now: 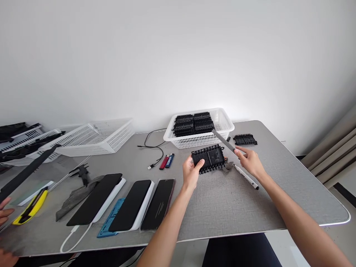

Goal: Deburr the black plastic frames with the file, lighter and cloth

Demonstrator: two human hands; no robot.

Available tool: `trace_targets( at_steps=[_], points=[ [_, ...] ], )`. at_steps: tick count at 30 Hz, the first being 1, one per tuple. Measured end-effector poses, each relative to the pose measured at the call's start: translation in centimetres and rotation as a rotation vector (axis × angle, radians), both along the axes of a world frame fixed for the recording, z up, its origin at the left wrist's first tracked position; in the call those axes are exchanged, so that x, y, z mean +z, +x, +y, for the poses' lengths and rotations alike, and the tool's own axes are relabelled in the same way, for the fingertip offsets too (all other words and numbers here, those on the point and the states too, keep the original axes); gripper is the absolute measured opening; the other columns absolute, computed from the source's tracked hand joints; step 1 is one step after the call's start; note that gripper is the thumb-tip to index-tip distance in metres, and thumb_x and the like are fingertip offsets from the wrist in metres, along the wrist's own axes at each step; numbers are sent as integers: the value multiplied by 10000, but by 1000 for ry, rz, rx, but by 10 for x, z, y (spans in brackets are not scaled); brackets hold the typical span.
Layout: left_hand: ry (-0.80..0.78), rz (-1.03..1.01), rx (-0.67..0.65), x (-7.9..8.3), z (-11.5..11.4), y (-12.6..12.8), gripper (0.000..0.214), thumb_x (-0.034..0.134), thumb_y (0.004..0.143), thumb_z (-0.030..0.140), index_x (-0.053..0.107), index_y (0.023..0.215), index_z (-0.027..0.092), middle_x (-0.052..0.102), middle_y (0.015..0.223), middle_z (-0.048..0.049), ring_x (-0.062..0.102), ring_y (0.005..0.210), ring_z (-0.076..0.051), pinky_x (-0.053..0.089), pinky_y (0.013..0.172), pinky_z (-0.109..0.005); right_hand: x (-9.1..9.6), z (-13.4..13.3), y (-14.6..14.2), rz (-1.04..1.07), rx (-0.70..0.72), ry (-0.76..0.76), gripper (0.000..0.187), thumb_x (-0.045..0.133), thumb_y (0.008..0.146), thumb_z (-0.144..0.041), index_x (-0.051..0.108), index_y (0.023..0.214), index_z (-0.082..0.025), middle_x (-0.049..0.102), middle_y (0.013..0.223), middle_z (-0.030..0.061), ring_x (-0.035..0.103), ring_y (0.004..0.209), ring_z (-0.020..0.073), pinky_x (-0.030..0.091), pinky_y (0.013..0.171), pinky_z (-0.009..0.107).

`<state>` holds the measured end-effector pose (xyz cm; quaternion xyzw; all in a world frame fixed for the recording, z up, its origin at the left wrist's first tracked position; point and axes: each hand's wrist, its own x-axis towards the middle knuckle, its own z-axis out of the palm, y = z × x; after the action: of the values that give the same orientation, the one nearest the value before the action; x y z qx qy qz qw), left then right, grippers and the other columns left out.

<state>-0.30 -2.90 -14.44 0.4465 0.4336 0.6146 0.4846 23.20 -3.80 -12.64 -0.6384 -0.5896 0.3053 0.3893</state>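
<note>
My left hand [191, 171] grips the left end of a black ribbed plastic part [210, 157], holding it just above the grey table [222, 207]. My right hand [249, 160] pinches a thin grey flat tool [222, 139] that slants up and left toward the basket. Below my right hand a white pen [246, 177] lies on the table. A small grey cloth [228, 166] lies beside the part.
A white basket [222, 122] holds stacked black parts [193, 123]; one more part [245, 139] lies to its right. Two lighters [167, 161], a black cable [154, 148], three phones [130, 205] and a yellow knife [30, 207] lie left. Another person's hand [5, 215] shows far left.
</note>
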Motion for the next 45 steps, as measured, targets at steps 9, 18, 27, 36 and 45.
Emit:
trace_targets(
  at_steps=[9,18,27,36,45],
  points=[
    [-52,107,-255,7,-8,4,451,775,686,333,627,1067,142,733,968,-92,696,886,-237,541,787,-342,-4,-1,-14,435,195,-16,483,637,749,-640,455,649,-205,403,465,-66,345,386,80,287,405,233],
    [9,251,-297,6,-10,7,373,719,732,331,568,1032,169,698,934,-67,675,847,-214,535,730,-322,-4,-3,-22,306,108,71,461,677,710,-623,534,673,-186,394,499,-57,337,448,86,259,433,241],
    [72,433,-64,3,-12,7,319,607,831,471,564,997,202,610,805,-8,579,731,-153,444,645,-243,-4,-4,-24,373,178,6,467,647,731,-634,537,691,-182,380,476,-72,342,425,82,277,430,239],
    [-65,50,98,-7,-2,9,413,712,714,524,499,837,192,554,761,18,541,676,-113,438,600,-213,-6,-6,-24,616,273,-209,476,785,638,-507,616,906,-152,373,511,-99,288,408,49,303,383,222],
    [-120,143,-176,2,-7,7,468,739,693,335,539,1094,198,657,772,-5,620,680,-143,472,634,-241,-13,0,-21,731,122,-62,457,800,637,-456,605,925,-160,382,470,-108,321,376,59,319,384,235]
  ],
)
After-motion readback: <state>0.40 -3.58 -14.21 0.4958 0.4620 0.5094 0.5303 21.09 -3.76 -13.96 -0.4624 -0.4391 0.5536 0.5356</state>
